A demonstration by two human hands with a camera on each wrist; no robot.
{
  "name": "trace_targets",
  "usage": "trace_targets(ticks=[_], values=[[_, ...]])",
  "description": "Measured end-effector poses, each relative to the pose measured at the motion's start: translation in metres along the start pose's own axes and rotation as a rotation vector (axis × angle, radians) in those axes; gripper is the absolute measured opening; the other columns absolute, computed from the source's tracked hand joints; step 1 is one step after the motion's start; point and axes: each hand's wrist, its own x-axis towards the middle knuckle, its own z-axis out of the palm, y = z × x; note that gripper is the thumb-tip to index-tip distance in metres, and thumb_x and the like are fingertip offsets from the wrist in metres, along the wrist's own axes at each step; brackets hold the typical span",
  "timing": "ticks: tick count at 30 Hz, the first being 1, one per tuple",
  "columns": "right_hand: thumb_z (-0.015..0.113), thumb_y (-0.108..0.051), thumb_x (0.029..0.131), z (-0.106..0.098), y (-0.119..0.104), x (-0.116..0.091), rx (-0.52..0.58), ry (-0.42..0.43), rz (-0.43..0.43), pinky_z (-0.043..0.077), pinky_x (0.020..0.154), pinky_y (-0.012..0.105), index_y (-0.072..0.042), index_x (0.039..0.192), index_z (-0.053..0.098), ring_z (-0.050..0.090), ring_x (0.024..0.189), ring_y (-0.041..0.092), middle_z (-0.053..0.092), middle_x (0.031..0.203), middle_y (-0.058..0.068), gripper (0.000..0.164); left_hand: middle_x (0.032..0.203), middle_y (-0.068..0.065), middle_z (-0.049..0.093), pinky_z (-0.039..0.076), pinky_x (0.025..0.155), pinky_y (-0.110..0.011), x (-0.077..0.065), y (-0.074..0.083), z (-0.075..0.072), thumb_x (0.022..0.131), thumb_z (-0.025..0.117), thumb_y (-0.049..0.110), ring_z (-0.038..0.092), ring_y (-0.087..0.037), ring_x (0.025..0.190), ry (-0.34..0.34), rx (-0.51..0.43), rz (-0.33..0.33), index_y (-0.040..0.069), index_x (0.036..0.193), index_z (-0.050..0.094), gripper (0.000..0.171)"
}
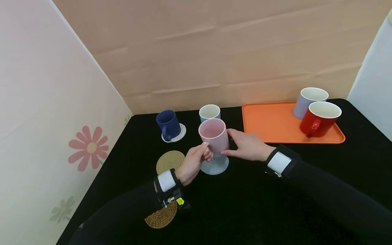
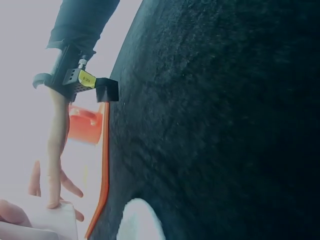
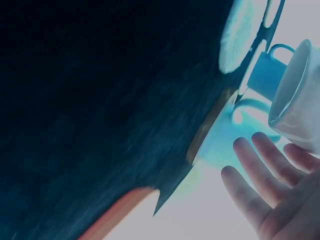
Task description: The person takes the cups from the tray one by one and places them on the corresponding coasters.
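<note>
In the head view a pink mug [image 1: 213, 137] is held up above a grey-blue round coaster [image 1: 215, 165]. My left hand [image 1: 193, 162] grips it by the handle, with the fingers curled. At the mug's right side is my right hand [image 1: 248, 145], thumb and fingers spread beside the wall, the tips touching or very near it. In the right wrist view those fingers [image 3: 265, 170] look straight and apart, next to the mug [image 3: 300, 105]. Behind the pink mug stands a light blue mug [image 1: 209, 112], partly hidden by it.
A dark blue mug [image 1: 168, 125] stands on a white coaster [image 1: 180, 135] at the back left. Tan [image 1: 169, 160] and brown [image 1: 162, 217] woven coasters lie left, partly covered by my left arm. An orange tray [image 1: 266, 122] at right bears a red mug [image 1: 320, 120] and a lavender mug [image 1: 303, 105].
</note>
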Motion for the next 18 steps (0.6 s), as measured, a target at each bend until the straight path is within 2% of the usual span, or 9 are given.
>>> trace_targets(ticks=[5, 11, 18], values=[[0.07, -0.054, 0.084, 0.007, -0.013, 0.012, 0.074, -0.031, -0.024, 0.053, 0.082, 0.045, -0.01, 0.137, 0.044, 0.061, 0.109, 0.027, 0.058, 0.128, 0.01, 0.073, 0.077, -0.004, 0.035, 0.035, 0.079, -0.03, -0.014, -0.001, -0.013, 0.108, 0.026, 0.02, 0.04, -0.017, 0.075, 0.024, -0.008, 0.019, 0.01, 0.075, 0.038, 0.036], [0.072, -0.044, 0.086, 0.016, -0.027, 0.026, 0.177, -0.078, -0.051, 0.051, 0.087, 0.044, -0.012, 0.14, 0.04, 0.058, 0.113, 0.027, 0.058, 0.128, 0.009, 0.07, 0.078, -0.005, 0.035, 0.035, 0.079, -0.03, -0.029, -0.003, -0.025, 0.108, 0.026, 0.02, 0.039, -0.017, 0.075, 0.102, -0.021, -0.001, 0.009, 0.076, 0.037, 0.036], [0.067, -0.041, 0.091, 0.022, -0.033, 0.031, 0.186, -0.094, -0.072, 0.051, 0.087, 0.043, -0.013, 0.14, 0.041, 0.058, 0.113, 0.025, 0.058, 0.128, 0.007, 0.062, 0.078, -0.007, 0.037, 0.035, 0.079, -0.031, -0.044, -0.005, -0.034, 0.108, 0.027, 0.023, 0.04, -0.02, 0.076, 0.177, 0.021, 0.014, 0.007, 0.076, 0.038, 0.038]])
